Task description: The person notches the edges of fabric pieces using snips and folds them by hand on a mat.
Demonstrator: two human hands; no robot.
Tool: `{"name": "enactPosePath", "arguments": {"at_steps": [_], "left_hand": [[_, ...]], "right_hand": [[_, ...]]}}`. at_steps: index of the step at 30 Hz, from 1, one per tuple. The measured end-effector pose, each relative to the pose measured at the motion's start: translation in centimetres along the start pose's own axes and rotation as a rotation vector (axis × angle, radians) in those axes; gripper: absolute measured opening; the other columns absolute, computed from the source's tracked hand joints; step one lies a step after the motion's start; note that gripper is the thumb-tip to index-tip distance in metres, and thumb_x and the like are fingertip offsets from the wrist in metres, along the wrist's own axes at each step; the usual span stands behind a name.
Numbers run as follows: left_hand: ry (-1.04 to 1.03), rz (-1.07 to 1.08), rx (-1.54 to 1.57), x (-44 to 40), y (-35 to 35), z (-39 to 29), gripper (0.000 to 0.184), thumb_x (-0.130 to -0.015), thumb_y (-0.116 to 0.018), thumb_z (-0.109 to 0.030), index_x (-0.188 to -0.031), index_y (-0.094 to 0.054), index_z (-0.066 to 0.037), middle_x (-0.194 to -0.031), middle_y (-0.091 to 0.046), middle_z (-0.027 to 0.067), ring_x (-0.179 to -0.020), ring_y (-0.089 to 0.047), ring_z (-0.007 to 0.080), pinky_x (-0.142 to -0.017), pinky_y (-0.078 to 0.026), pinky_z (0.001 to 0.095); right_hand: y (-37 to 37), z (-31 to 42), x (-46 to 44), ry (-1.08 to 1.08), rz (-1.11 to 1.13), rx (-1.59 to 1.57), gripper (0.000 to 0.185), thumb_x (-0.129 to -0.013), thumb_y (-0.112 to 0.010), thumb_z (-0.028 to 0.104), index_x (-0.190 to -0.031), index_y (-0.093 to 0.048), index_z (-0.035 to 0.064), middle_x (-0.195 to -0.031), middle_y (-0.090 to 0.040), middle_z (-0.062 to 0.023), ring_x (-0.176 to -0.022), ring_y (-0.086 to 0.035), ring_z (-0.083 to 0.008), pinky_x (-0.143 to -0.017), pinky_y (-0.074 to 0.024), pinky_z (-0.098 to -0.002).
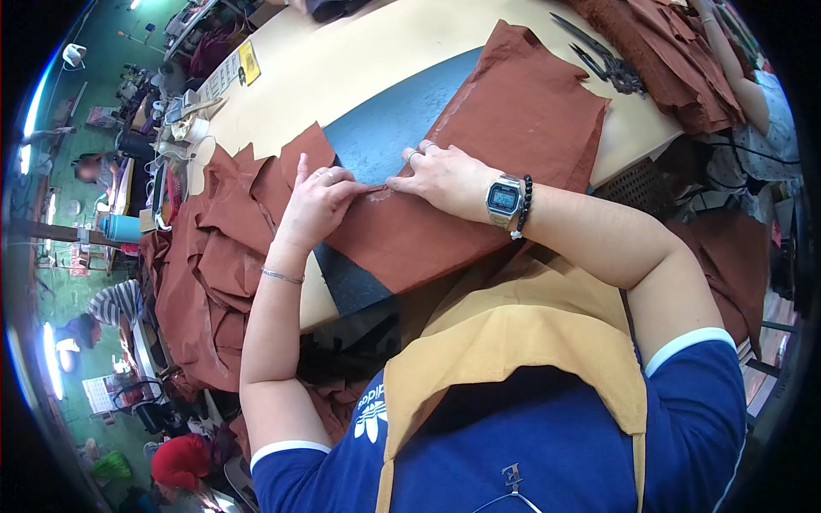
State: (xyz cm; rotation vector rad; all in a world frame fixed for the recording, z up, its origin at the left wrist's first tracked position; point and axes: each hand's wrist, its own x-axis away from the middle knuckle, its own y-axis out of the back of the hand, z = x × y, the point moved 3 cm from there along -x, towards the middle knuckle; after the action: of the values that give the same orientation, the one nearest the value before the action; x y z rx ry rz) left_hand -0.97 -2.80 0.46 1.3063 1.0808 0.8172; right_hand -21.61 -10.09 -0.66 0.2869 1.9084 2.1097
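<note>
A large reddish-brown piece of leather or heavy cloth [505,111] lies in front of me, across a dark blue-grey mat [385,94]. My left hand [321,198] pinches its folded edge between thumb and fingertips, with one finger raised. Close beside it, my right hand [449,179] grips the same edge with thumb and forefinger, its other fingers bent over the mat. A faint whitish line runs along the edge. More crumpled reddish-brown pieces [214,282] are heaped left of my left hand and hang over the table's side.
The cream table [342,51] carries large scissors [586,36] and a smaller pair of black-handled snips [588,61] at the far right. Another reddish-brown stack [676,68] lies by a co-worker's arm [735,68]. A yellow card [249,63] lies far left. Other people sit at the left.
</note>
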Motion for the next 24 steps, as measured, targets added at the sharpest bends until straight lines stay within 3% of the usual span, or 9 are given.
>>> {"name": "enactPosePath", "arguments": {"at_steps": [5,11,14,17,20,21,23,24], "left_hand": [[-0.009,-0.048,-0.062,0.5,-0.4,0.8,0.012,-0.083,-0.070,-0.013,-0.092,-0.073,-0.020,-0.096,-0.066,-0.0031,-0.099,-0.063,0.0174,-0.114,-0.025,0.0592],[-0.034,-0.123,-0.059,0.8,-0.2,0.9,0.013,-0.083,-0.070,-0.013,-0.093,-0.073,-0.020,-0.095,-0.066,-0.0046,-0.097,-0.064,0.0168,-0.113,-0.024,0.0597],[-0.044,-0.126,-0.120,0.9,-0.4,1.1,0.013,-0.082,-0.069,-0.015,-0.092,-0.073,-0.023,-0.097,-0.066,-0.0073,-0.096,-0.063,0.0137,-0.114,-0.023,0.0613],[-0.041,-0.130,-0.143,1.0,-0.5,0.8,0.016,-0.082,-0.069,-0.014,-0.095,-0.074,-0.021,-0.094,-0.066,-0.0067,-0.095,-0.064,0.0150,-0.111,-0.023,0.0651],[0.004,-0.097,-0.199,1.2,-0.5,0.3,0.018,-0.083,-0.068,-0.014,-0.098,-0.074,-0.022,-0.104,-0.065,-0.0042,-0.103,-0.062,0.0167,-0.109,-0.024,0.0667],[0.046,-0.121,-0.237,1.4,-0.2,-0.2,0.020,-0.084,-0.067,-0.015,-0.101,-0.073,-0.022,-0.108,-0.064,-0.0032,-0.106,-0.060,0.0178,-0.109,-0.024,0.0670],[0.131,-0.165,-0.311,1.8,0.7,-2.1,0.023,-0.087,-0.065,-0.015,-0.107,-0.071,-0.023,-0.116,-0.062,-0.0012,-0.113,-0.057,0.0200,-0.109,-0.023,0.0676],[0.205,-0.206,-0.306,2.4,1.1,-3.3,0.028,-0.091,-0.062,-0.023,-0.119,-0.064,-0.019,-0.126,-0.058,0.0057,-0.121,-0.051,0.0258,-0.108,-0.026,0.0640]], "right_hand": [[-0.1,0.4,-0.2,-0.001,-0.006,-0.013,0.045,-0.093,-0.047,0.011,-0.135,-0.054,0.0232,-0.119,-0.052,-0.0199,-0.111,-0.058,-0.0342,-0.079,-0.0596,-0.0419],[0.2,1.7,-1.6,-0.076,0.073,0.072,0.050,-0.095,-0.046,0.012,-0.140,-0.050,0.0313,-0.122,-0.052,-0.0200,-0.108,-0.060,-0.0344,-0.072,-0.0601,-0.0423],[0.4,3.0,-2.8,-0.132,0.165,0.283,0.051,-0.096,-0.046,0.013,-0.143,-0.048,0.0338,-0.123,-0.052,-0.0203,-0.108,-0.060,-0.0346,-0.072,-0.0595,-0.0446],[0.8,3.2,-2.4,-0.138,0.153,0.253,0.047,-0.094,-0.047,0.012,-0.138,-0.053,0.0277,-0.123,-0.052,-0.0214,-0.107,-0.060,-0.0356,-0.074,-0.0596,-0.0441],[0.2,0.6,-0.9,-0.056,0.069,-0.072,0.041,-0.092,-0.048,0.010,-0.130,-0.058,0.0182,-0.123,-0.053,-0.0236,-0.108,-0.060,-0.0356,-0.080,-0.0582,-0.0427],[0.7,-0.3,-0.3,-0.026,0.063,-0.142,0.036,-0.089,-0.048,0.008,-0.123,-0.060,0.0109,-0.124,-0.053,-0.0246,-0.110,-0.060,-0.0351,-0.088,-0.0552,-0.0418],[0.7,-1.9,1.3,-0.009,-0.043,-0.250,0.033,-0.091,-0.051,0.012,-0.123,-0.059,0.0096,-0.128,-0.054,-0.0201,-0.116,-0.057,-0.0333,-0.098,-0.0484,-0.0434],[0.6,-2.5,2.1,0.000,-0.100,-0.256,0.034,-0.092,-0.053,0.016,-0.125,-0.058,0.0100,-0.131,-0.053,-0.0185,-0.120,-0.054,-0.0333,-0.102,-0.0450,-0.0452]]}}
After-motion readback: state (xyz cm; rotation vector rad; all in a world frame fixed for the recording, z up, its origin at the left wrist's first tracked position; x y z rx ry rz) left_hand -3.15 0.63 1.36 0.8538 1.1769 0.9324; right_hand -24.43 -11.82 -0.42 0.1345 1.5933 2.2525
